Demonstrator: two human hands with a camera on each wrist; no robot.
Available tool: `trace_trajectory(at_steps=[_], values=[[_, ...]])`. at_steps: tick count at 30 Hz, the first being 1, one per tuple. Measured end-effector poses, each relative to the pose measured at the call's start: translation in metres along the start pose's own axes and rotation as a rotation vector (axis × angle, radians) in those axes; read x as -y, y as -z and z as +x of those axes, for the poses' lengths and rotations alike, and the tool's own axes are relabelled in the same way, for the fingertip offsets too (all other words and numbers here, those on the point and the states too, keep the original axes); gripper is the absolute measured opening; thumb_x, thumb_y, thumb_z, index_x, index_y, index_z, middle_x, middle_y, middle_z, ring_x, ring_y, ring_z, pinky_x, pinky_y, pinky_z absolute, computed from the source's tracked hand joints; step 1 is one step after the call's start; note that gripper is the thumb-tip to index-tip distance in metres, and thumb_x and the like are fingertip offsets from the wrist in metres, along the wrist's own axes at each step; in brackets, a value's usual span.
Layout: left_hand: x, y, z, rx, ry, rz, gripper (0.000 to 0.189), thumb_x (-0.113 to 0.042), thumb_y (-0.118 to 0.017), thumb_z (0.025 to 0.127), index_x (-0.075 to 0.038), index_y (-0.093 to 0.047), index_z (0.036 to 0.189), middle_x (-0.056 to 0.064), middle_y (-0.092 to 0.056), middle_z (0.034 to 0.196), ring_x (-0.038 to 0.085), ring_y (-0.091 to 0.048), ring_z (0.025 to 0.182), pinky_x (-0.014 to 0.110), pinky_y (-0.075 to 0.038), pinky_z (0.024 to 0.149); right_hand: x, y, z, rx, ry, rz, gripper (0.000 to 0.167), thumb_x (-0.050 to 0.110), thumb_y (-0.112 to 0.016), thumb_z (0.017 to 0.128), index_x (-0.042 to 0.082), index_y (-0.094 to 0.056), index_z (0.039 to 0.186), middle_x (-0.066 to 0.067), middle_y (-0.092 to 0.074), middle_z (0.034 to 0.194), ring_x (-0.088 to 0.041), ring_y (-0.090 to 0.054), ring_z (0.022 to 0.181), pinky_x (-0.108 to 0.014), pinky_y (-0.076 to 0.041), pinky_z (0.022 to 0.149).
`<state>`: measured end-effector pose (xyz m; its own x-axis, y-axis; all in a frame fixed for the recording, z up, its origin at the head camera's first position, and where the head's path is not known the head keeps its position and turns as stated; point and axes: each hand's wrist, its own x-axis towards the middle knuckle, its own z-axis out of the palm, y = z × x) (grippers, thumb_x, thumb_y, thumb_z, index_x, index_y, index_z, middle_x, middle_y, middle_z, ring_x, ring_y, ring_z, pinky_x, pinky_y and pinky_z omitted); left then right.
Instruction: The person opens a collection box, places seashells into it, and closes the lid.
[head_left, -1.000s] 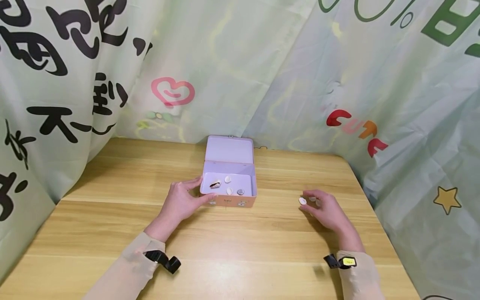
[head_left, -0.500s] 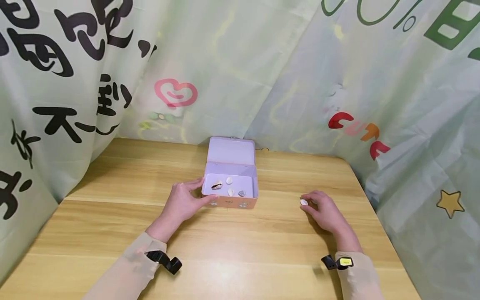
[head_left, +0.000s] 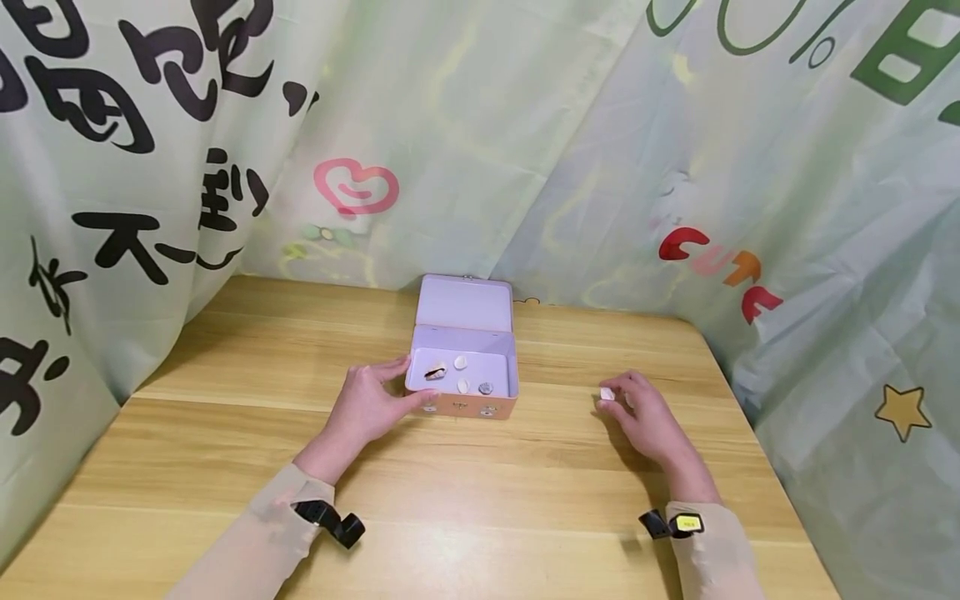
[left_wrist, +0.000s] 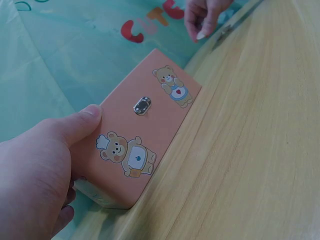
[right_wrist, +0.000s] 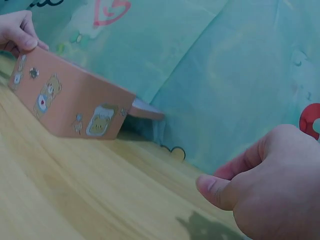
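A small tin box (head_left: 462, 406), peach outside and lilac inside, stands on the table with its lid (head_left: 466, 303) raised. My left hand (head_left: 369, 404) grips its front left corner, the thumb on the front face and the fingers along the side. Inside lie several small shells: a brown-and-white one (head_left: 435, 372), a white one (head_left: 461, 362), another pale one (head_left: 462, 387) and a round grey one (head_left: 486, 388). Right of the box, my right hand (head_left: 647, 421) pinches a white shell (head_left: 607, 393) between thumb and fingers, low over the table. In the right wrist view the hand hides that shell.
The wooden table (head_left: 450, 500) runs back to a printed curtain (head_left: 465, 150) right behind the raised lid. Bear pictures and a metal clasp (left_wrist: 142, 105) show on the box's front. Each wrist carries a small black camera (head_left: 330, 522) on a strap.
Two pale shells seen under my right hand a second ago are now hidden. The white shell has turned in my right fingers, and that hand has risen slightly. My left hand stays on the box.
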<state>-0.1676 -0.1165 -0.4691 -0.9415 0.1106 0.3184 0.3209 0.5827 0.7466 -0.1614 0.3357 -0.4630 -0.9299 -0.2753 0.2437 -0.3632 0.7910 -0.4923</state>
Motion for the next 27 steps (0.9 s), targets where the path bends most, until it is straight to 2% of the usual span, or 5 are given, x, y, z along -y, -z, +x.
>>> trace_trajectory(at_steps=[5,14,21,24,27], values=[[0.001,-0.001,0.0,0.005,-0.001,0.001,0.083,-0.056,-0.092,0.077,0.003,-0.07,0.131,0.017,-0.067,0.131,0.041,-0.066,0.121,0.046,-0.059,0.087,0.008,0.002,0.006,-0.015,0.031,0.026,0.029,0.006,-0.071,0.102,-0.005,-0.068,0.129,-0.014,-0.069,0.111,-0.033,-0.065,0.103,-0.052,-0.05,0.084],[-0.001,0.0,0.0,0.002,-0.003,0.002,0.083,-0.057,-0.093,0.077,0.003,-0.07,0.131,0.016,-0.068,0.131,0.032,-0.073,0.088,0.037,-0.042,0.052,0.021,0.001,0.02,-0.012,0.042,0.069,0.032,0.003,-0.069,0.103,-0.005,-0.067,0.134,-0.017,-0.07,0.118,-0.036,-0.065,0.111,-0.058,-0.051,0.093],[-0.001,0.0,0.0,0.019,0.019,-0.007,0.085,-0.057,-0.093,0.076,0.003,-0.069,0.132,0.017,-0.066,0.133,0.014,-0.04,0.052,0.034,-0.037,0.048,0.031,0.001,0.03,0.003,0.045,0.081,0.034,0.007,-0.066,0.105,-0.003,-0.066,0.137,-0.016,-0.07,0.12,-0.035,-0.064,0.114,-0.057,-0.049,0.096],[-0.001,0.0,0.001,0.013,0.007,-0.007,0.085,-0.056,-0.093,0.076,0.004,-0.069,0.131,0.018,-0.066,0.132,0.019,-0.056,0.057,0.037,-0.043,0.052,0.036,0.0,0.035,0.007,0.056,0.091,0.033,0.009,-0.066,0.106,-0.003,-0.066,0.137,-0.016,-0.07,0.119,-0.036,-0.064,0.114,-0.058,-0.05,0.095],[0.0,-0.001,0.0,0.005,-0.006,-0.006,0.084,-0.056,-0.093,0.077,0.004,-0.069,0.131,0.017,-0.067,0.132,0.036,-0.075,0.098,0.041,-0.055,0.07,0.042,-0.001,0.041,0.012,0.071,0.1,0.033,0.01,-0.066,0.106,-0.003,-0.066,0.137,-0.016,-0.07,0.119,-0.036,-0.065,0.112,-0.059,-0.051,0.094]])
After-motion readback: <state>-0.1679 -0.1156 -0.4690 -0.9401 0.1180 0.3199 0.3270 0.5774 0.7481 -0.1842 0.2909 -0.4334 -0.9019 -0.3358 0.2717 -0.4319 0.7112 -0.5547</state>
